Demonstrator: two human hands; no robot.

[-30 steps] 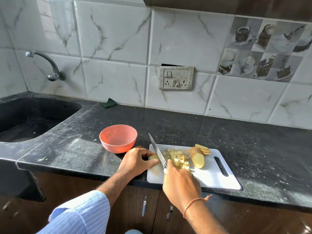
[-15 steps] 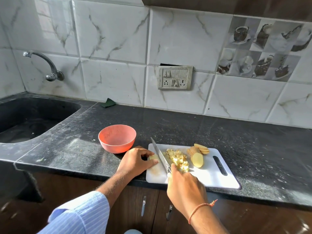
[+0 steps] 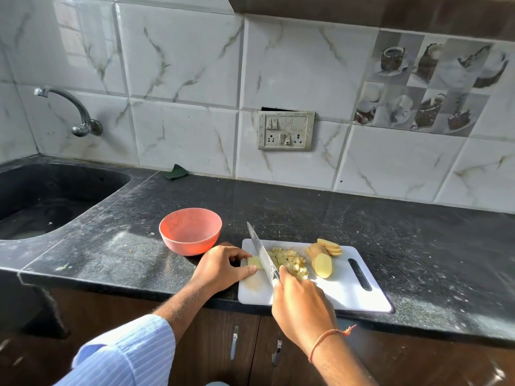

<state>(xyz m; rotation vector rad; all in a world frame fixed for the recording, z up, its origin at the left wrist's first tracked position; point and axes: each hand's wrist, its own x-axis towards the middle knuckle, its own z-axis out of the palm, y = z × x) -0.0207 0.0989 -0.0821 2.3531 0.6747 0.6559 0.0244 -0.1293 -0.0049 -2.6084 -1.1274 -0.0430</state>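
left hand (image 3: 223, 267) pinches potato piece (image 3: 255, 262) at 9 o'clock on cutting board (image 3: 359, 298). right hand (image 3: 302, 305) is wrapped round knife (image 3: 262, 253), blade against the piece. risk: fingertips just beside blade, small piece may slip, nick. board sits at counter (image 3: 418, 246) front edge, 6 o'clock, could tip. bowl (image 3: 191, 232) near at 10; open room at 3.

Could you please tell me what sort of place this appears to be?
Most likely a home kitchen: a dark counter with a sunken sink under a wall tap, and a white cutting board where a knife dices potato.
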